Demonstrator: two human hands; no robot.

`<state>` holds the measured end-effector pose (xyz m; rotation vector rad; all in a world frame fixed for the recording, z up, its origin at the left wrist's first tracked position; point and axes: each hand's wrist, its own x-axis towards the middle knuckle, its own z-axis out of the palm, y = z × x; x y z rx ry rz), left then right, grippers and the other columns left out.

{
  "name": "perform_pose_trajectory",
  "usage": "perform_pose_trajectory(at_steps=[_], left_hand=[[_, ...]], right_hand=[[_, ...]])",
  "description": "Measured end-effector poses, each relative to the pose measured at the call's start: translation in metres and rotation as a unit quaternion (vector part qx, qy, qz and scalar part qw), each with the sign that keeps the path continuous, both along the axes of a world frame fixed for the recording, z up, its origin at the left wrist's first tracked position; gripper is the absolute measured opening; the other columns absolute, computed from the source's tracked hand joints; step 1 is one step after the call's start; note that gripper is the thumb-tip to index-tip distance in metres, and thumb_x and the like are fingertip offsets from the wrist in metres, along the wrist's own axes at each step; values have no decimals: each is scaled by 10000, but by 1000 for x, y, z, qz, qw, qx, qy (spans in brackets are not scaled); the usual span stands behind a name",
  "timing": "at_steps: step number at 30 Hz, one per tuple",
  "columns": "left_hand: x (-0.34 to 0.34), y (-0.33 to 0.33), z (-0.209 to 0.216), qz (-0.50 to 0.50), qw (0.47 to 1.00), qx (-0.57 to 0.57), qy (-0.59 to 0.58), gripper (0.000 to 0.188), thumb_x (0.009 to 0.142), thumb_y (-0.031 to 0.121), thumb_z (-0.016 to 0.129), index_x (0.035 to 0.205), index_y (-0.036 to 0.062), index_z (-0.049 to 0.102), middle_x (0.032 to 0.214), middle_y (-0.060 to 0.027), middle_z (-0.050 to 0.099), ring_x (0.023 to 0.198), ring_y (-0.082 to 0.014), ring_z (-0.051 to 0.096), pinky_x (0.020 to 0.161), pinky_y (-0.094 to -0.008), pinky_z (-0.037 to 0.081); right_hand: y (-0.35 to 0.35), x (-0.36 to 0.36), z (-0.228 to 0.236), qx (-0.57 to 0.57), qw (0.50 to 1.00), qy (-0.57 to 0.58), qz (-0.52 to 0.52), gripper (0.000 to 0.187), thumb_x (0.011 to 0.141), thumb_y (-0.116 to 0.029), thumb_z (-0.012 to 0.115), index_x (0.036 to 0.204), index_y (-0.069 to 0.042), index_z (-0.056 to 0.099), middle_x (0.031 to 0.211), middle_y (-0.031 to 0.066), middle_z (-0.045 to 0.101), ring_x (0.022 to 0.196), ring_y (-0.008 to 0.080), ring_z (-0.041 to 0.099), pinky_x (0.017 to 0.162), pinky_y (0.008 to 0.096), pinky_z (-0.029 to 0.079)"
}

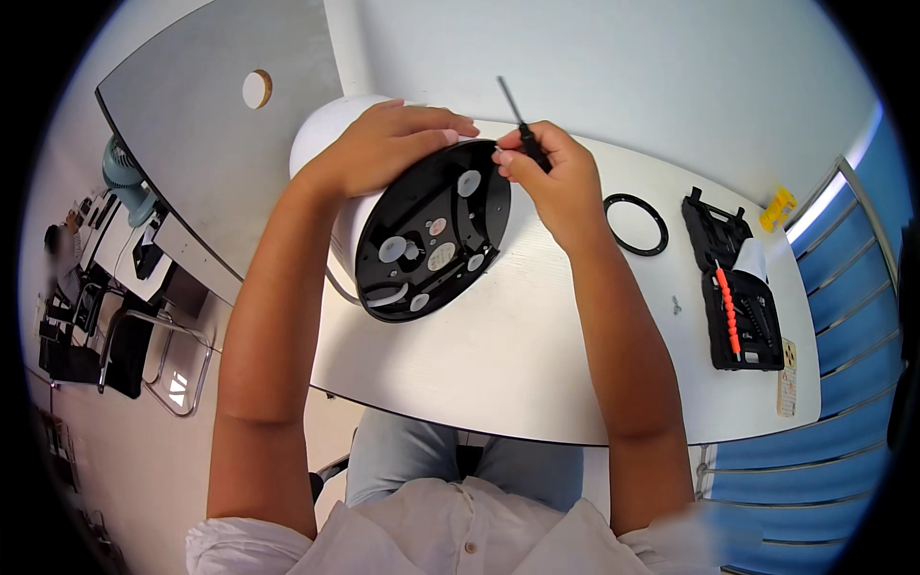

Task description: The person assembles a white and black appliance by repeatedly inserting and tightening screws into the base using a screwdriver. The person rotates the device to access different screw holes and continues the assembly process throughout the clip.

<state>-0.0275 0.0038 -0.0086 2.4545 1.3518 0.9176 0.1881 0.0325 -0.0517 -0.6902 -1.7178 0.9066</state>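
Observation:
A white rounded appliance (321,134) leans on its side on the white table, its black round base (422,230) facing me. Pale round feet, a couple of labels and small holes show on that base. My left hand (398,144) lies over the upper side of the appliance, fingers stretched toward the top edge of the base. In my right hand (551,172) is a black-handled screwdriver (525,134), its shaft pointing up and away from the base. The right thumb and forefinger pinch close to the base's upper right rim; a tiny item there is too small to name.
Right of my right hand lies a black ring (644,251). Small screws (677,305) rest nearer me. An opened black tool case (743,326) holds an orange flexible shaft (726,311). A yellow object (778,209) and remote control (787,379) sit by the right edge.

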Motion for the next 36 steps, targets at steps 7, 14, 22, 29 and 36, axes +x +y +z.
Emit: perform_pose_trajectory(at_steps=[7,14,22,29,36], left_hand=[[-4,3,3,0,999,-37,12,338,921,240,466,1116,43,658,1122,-99,659,1047,-237,570,973,-334,380],[-4,2,3,-9,995,-90,-39,359,919,242,463,1145,27,642,1144,-106,654,1094,-236,576,990,-328,403],[-3,3,3,-6,995,-94,-36,379,913,207,433,1175,18,632,1165,-104,649,1092,-206,582,1005,-307,403],[-1,3,0,8,995,-88,-51,375,915,256,475,1160,31,650,1124,-99,664,1043,-186,596,973,-290,418],[-5,6,-5,5,995,-73,-64,373,923,283,499,1153,40,663,1113,-99,670,1044,-194,596,975,-297,413]], right_hand=[[-11,-2,-1,133,985,-88,-61,81,829,-41,643,898,-1,635,802,55,628,728,146,589,676,264,470],[2,-6,-13,245,967,-50,-48,109,799,28,649,906,10,638,913,64,551,771,172,599,702,291,485],[10,-16,-21,238,971,-15,-19,118,794,75,621,905,38,632,1066,76,509,874,185,649,766,296,518],[14,-22,-29,319,940,-32,-115,144,758,63,654,887,-1,649,994,62,567,836,199,609,719,288,503],[17,-19,-26,322,942,-45,-88,131,744,52,671,850,-24,658,997,40,572,871,188,591,711,290,497]])
